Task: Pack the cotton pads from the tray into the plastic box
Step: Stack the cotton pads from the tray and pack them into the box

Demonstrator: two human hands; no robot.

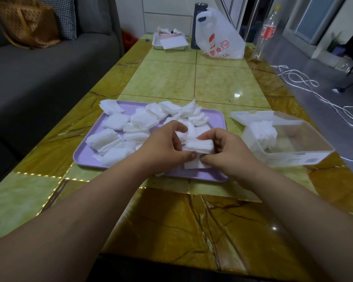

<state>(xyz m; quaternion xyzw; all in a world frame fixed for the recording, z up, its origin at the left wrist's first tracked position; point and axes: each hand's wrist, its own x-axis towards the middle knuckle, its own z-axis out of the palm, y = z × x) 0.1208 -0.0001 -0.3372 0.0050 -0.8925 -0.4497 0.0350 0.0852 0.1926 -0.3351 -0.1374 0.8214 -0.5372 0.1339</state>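
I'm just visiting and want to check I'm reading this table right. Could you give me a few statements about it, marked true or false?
1. The left hand and right hand together grip one stack of white cotton pads over the lilac plastic tray. True.
2. The clear plastic box is empty. False: a bunch of white pads already sits in its end nearest the tray.
3. The box stands left of the tray. False: it stands to its right.
4. The box's clear lid is open. True.
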